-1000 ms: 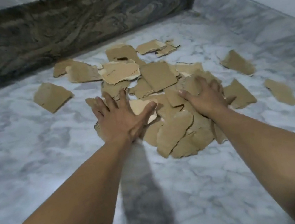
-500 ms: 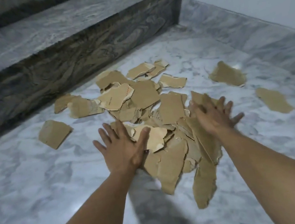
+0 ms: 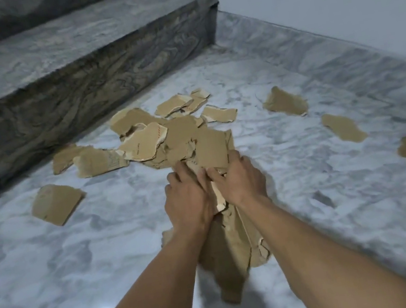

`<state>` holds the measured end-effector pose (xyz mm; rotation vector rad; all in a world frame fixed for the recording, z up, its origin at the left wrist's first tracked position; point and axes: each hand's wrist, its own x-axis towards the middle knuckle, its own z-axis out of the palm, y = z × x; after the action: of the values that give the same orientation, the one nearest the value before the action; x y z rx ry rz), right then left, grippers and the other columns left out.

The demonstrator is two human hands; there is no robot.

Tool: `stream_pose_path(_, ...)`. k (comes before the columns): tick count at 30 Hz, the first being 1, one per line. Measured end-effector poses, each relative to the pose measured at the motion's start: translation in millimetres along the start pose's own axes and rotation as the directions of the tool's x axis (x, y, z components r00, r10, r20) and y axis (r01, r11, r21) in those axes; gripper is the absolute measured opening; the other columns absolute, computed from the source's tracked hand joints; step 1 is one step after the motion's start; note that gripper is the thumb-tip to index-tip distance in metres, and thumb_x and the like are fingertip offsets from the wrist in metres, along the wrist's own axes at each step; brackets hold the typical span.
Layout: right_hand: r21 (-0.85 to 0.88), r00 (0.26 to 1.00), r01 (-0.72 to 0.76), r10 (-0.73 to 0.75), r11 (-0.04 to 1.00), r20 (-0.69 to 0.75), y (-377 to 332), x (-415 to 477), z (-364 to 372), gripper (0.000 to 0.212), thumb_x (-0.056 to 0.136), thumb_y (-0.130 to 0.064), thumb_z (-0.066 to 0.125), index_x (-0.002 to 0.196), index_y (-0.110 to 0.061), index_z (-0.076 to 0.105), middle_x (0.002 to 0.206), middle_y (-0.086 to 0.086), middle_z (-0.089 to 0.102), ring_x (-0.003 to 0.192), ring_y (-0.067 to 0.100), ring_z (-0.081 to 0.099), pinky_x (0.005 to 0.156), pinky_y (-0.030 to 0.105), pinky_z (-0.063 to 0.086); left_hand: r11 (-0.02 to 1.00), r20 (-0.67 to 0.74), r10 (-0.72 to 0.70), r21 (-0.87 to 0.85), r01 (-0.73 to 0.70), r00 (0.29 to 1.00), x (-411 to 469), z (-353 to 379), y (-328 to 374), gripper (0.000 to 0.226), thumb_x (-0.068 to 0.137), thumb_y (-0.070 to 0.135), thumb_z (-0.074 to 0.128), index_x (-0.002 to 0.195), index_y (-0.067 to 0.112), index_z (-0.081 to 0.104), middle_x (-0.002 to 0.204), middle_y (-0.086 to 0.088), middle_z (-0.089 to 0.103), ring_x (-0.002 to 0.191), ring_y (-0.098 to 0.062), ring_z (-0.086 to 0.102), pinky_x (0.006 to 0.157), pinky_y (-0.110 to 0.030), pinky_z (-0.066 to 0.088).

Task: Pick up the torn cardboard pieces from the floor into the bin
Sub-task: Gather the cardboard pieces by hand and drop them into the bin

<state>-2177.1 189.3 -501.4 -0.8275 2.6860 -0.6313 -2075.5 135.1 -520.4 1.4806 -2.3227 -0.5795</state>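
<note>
**Gathering step, head view.** Nearest the viewer, a gathered bundle [image 3: 227, 252] of torn cardboard is clamped between the left hand [image 3: 188, 200] and the right hand [image 3: 240, 181]. The fingers of both hands are curled onto its upper sheets, and its lower sheets hang towards the marble floor [image 3: 94, 268]. Whether the lowest sheet touches the floor cannot be told.

The step in hand is judged to be the lift of an armful. The task is judged to be at an early stage, since most pieces lie on the floor. Just beyond the fingertips the floor heap [image 3: 166, 138] is seen, its sheets overlapped; whether it touches the bundle cannot be told. Single pieces are scattered apart from it: a left stray [image 3: 56, 204] well to the left, and several right strays [image 3: 343, 126] well to the right.

The bin is not shown. The next move is therefore judged to call for firm inward pressure, so that no hanging sheet slips, and for a turn towards a bin out of view.

Open floor is available on both sides and towards the viewer. Farther off, room is closed by the riser of a stone step [image 3: 76, 89] and, at right, by a skirting and wall [image 3: 333, 8]. The heap lies near the riser but apart from it.
</note>
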Motion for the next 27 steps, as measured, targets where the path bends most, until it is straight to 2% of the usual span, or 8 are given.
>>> stream_pose_path(3, 0.209, 0.999, -0.039, 0.044, 0.977, -0.017, 4.1, -12.9, -9.5, 0.058, 0.089, -0.061, 0.062, 0.133, -0.026, 0.052, 0.127, 0.004, 0.059, 0.108, 0.027, 0.062, 0.08, 0.033, 0.045, 0.984, 0.06, -0.023, -0.175, 0.033, 0.998, 3.7, -4.1, 2.0, 0.055, 0.1, 0.061, 0.035, 0.139, 0.022, 0.046, 0.122, -0.008, 0.066, 0.107, -0.033, 0.064, 0.081, -0.041, 0.047)
stream_pose_path(7, 0.331, 0.992, -0.072, 0.102, 0.941, -0.075, 10.5, -28.5, -33.7, 0.045, 0.087, -0.053, 0.068, 0.124, -0.029, 0.062, 0.126, -0.003, 0.061, 0.082, 0.01, 0.052, 0.078, 0.028, 0.043, 0.865, 0.109, -0.013, -0.497, 0.066, 0.994, -2.3, -13.4, 15.7, 0.055, 0.101, 0.052, 0.049, 0.138, 0.012, 0.057, 0.126, -0.012, 0.068, 0.117, -0.031, 0.062, 0.087, -0.035, 0.047)
stream_pose_path(11, 0.352, 0.966, -0.063, 0.146, 0.934, -0.212, 28.8, -42.0, -94.7, 0.047, 0.084, -0.062, 0.068, 0.119, -0.03, 0.064, 0.124, -0.007, 0.063, 0.1, 0.013, 0.06, 0.083, 0.03, 0.049, 0.732, 0.136, 0.055, -0.679, 0.053, 0.989, -13.3, -26.5, 75.9, 0.055, 0.092, 0.06, 0.052, 0.122, 0.016, 0.067, 0.112, -0.005, 0.074, 0.106, -0.024, 0.068, 0.09, -0.042, 0.055)
stream_pose_path(13, 0.334, 0.941, -0.054, 0.16, 0.941, -0.298, 41.0, -48.8, -136.2, 0.053, 0.083, -0.072, 0.061, 0.116, -0.03, 0.063, 0.12, -0.006, 0.062, 0.104, 0.017, 0.061, 0.089, 0.036, 0.052, 0.679, 0.155, 0.123, -0.733, 0.03, 0.98, -22.7, -39.5, 121.1, 0.041, 0.096, 0.049, 0.057, 0.116, 0.015, 0.068, 0.104, -0.003, 0.074, 0.103, -0.023, 0.068, 0.09, -0.041, 0.055)
stream_pose_path(15, 0.294, 0.906, -0.046, 0.164, 0.955, -0.391, 52.9, -56.0, -180.8, 0.056, 0.093, -0.072, 0.044, 0.115, -0.025, 0.064, 0.117, -0.001, 0.064, 0.107, 0.023, 0.06, 0.091, 0.04, 0.05, 0.641, 0.136, 0.202, -0.767, -0.026, 0.97, -34.1, -52.7, 166.8, 0.036, 0.098, 0.043, 0.058, 0.117, 0.014, 0.068, 0.104, -0.004, 0.074, 0.103, -0.024, 0.067, 0.091, -0.041, 0.054)
stream_pose_path(17, 0.252, 0.863, -0.056, 0.174, 0.966, -0.474, 67.7, -63.4, -227.5, 0.046, 0.103, -0.054, 0.035, 0.115, -0.021, 0.065, 0.118, 0.007, 0.066, 0.112, 0.029, 0.059, 0.092, 0.041, 0.048, 0.596, 0.115, 0.248, -0.801, -0.058, 0.962, -50.4, -64.7, 211.5, 0.041, 0.096, 0.047, 0.057, 0.118, 0.014, 0.069, 0.106, -0.007, 0.074, 0.101, -0.027, 0.068, 0.091, -0.045, 0.055)
stream_pose_path(23, 0.199, 0.737, -0.032, 0.158, 0.979, -0.657, 120.9, -107.6, -358.7, 0.024, 0.095, -0.028, 0.05, 0.113, -0.027, 0.066, 0.118, -0.001, 0.067, 0.107, 0.023, 0.062, 0.087, 0.033, 0.05, 0.431, 0.083, 0.409, -0.895, -0.113, 0.909, -114.2, -96.7, 339.3, 0.035, 0.089, 0.052, 0.053, 0.1, 0.023, 0.069, 0.089, -0.004, 0.074, 0.089, -0.028, 0.07, 0.084, -0.049, 0.057)
stream_pose_path(27, 0.165, 0.571, 0.022, 0.123, 0.986, -0.811, 169.7, -142.0, -440.9, 0.02, 0.094, -0.022, 0.056, 0.11, -0.025, 0.067, 0.119, -0.007, 0.07, 0.106, 0.016, 0.064, 0.076, 0.024, 0.049, 0.319, 0.016, 0.521, -0.931, -0.178, 0.853, -167.4, -114.3, 428.6, 0.027, 0.096, 0.048, 0.053, 0.106, 0.027, 0.067, 0.097, 0.004, 0.073, 0.093, -0.018, 0.069, 0.087, -0.042, 0.056)
